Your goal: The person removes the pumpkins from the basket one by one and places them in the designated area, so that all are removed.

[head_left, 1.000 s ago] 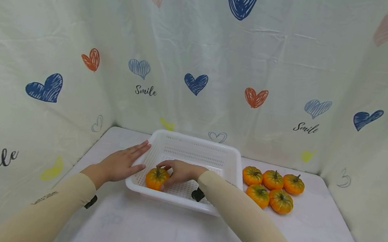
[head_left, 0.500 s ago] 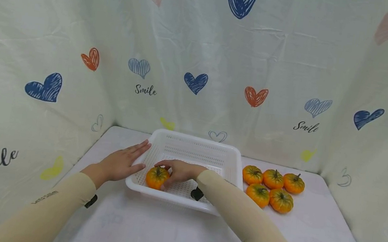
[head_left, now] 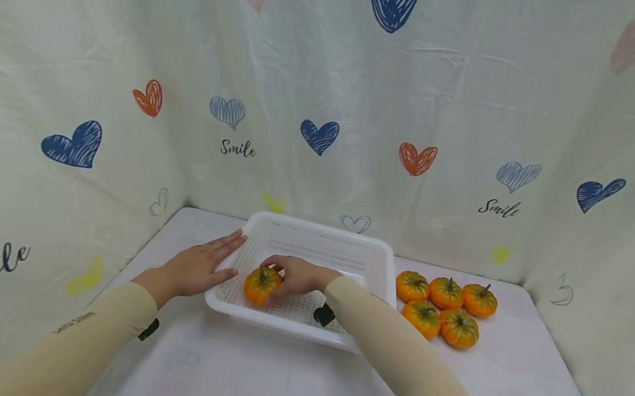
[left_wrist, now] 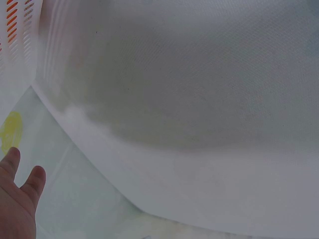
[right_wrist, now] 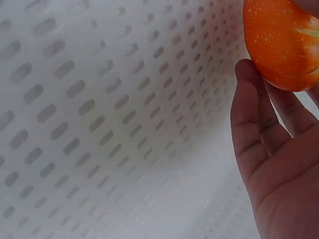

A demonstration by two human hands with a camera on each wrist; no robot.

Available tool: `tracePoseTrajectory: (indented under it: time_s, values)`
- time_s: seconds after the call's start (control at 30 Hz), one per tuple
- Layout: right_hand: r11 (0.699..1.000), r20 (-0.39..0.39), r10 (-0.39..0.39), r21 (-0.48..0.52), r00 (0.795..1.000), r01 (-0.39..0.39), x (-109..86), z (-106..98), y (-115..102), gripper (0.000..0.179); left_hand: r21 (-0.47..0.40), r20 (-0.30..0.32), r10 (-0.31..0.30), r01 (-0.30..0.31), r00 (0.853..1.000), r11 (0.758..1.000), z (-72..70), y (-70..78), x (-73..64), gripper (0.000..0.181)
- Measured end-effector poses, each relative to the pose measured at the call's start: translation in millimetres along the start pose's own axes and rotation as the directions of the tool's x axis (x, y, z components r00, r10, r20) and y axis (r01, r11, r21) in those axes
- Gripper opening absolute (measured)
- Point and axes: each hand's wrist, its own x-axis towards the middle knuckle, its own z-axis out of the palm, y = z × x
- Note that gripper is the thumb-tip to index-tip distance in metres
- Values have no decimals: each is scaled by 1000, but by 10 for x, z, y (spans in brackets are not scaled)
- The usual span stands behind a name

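Inside the white plastic basket [head_left: 331, 337], at its left end, my right hand [head_left: 299, 277] grips a small orange pumpkin [head_left: 259, 288] with green streaks on top. In the right wrist view, the fingers [right_wrist: 245, 104] curl around the pumpkin's orange side [right_wrist: 279, 45], over the basket's slotted surface. Whether the pumpkin touches the basket floor, I cannot tell. My left hand [head_left: 194, 269] lies with straight, spread fingers at the basket's left rim. The left wrist view catches only part of that hand [left_wrist: 17, 199], holding nothing.
To the right of the basket, several pumpkins [head_left: 459, 329] sit close together in two rows on the white-covered table [head_left: 226, 377]. A curtain [head_left: 468, 111] printed with hearts rises behind and along both sides.
In the right hand, the pumpkin has shifted slightly rightward and away from the basket's front left corner. The left hand has stayed where it was.
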Motion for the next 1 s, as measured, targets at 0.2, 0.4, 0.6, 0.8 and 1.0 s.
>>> tracePoseTrajectory:
  time_s: [0.2,0.4,0.6,0.8,1.0]
  values:
    - [1000,-60,-13,-17,998,12,-22,-94,29,71,-3,7,1,-1,1000,1000,-39,22,-9,70]
    - [1000,-113,20,20,993,-18,-82,-160,31,73,5,6,-2,2,1000,1000,-39,19,-13,69]
    - [997,-161,46,71,986,-35,-150,-228,-2,72,7,6,-3,3,1000,1000,-34,16,-15,70]
    - [993,-175,48,112,983,-28,-176,-231,15,79,5,3,-5,5,1000,1000,-32,24,-19,69]
    - [991,-171,40,129,985,-18,-175,-211,33,82,6,-2,-4,4,1000,1000,-22,37,-19,69]
